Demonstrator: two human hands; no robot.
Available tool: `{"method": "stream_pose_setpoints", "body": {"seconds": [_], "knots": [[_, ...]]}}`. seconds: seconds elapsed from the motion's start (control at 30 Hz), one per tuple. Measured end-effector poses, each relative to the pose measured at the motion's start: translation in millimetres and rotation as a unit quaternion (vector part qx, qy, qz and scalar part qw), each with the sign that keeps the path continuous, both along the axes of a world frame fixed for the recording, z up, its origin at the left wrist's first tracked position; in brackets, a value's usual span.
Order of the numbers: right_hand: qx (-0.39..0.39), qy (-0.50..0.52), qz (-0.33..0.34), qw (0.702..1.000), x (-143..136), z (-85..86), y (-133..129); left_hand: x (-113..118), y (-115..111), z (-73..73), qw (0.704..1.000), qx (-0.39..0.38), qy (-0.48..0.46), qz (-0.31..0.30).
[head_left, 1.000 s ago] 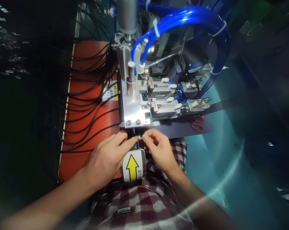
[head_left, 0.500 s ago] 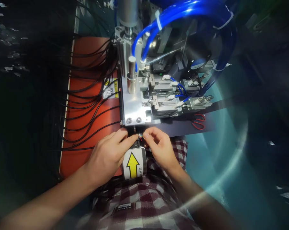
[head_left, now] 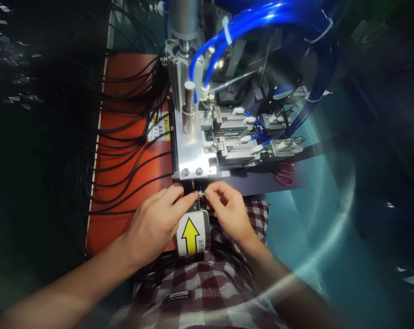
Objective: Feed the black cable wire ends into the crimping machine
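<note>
At the front edge of the machine, a tiny part with thin red and pale wires (head_left: 201, 193) sits between my two hands. My left hand (head_left: 155, 219) is closed, its thumb tip touching the part from the left; its other fingertips are hidden behind the machine's edge, so its full grip does not show. From the right, my right hand (head_left: 229, 210) pinches the part's end between thumb and forefinger. Just below lies a black block (head_left: 194, 206), and nearer me a white label with a yellow arrow (head_left: 190, 235).
A metal press fixture (head_left: 193, 155) with small air cylinders (head_left: 237, 148) and blue air hoses (head_left: 278, 13) rises ahead. Black cables (head_left: 124, 185) cross the orange panel (head_left: 124, 228) on the left. Red-handled scissors (head_left: 285, 174) lie to the right.
</note>
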State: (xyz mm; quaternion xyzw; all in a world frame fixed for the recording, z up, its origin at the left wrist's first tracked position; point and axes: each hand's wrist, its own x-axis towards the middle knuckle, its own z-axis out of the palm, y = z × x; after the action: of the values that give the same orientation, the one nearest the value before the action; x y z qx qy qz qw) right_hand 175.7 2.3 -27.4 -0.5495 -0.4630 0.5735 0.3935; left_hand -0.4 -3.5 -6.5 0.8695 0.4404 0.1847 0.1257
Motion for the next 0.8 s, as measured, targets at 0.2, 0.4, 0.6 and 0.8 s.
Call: {"method": "stream_pose_setpoints", "body": {"seconds": [0.2, 0.4, 0.6, 0.8], "knots": [[0.031, -0.01, -0.002, 0.999, -1.5, -4.1, -3.5, 0.5, 0.8, 0.3, 1.0, 0.011, 0.009, -0.003], [0.067, -0.052, 0.0, 0.996, -1.4, -4.7, -3.7, -0.3, 0.9, -0.9, 1.0, 0.006, 0.016, -0.008], [0.122, -0.137, 0.004, 0.983, -0.6, -3.8, -3.8, -1.1, 0.4, 1.8, 0.999, 0.012, 0.028, -0.013], [-0.004, -0.019, 0.037, 0.999, 1.5, -1.0, 1.5, -2.0, 1.8, 2.0, 0.999, 0.029, 0.035, -0.022]]}}
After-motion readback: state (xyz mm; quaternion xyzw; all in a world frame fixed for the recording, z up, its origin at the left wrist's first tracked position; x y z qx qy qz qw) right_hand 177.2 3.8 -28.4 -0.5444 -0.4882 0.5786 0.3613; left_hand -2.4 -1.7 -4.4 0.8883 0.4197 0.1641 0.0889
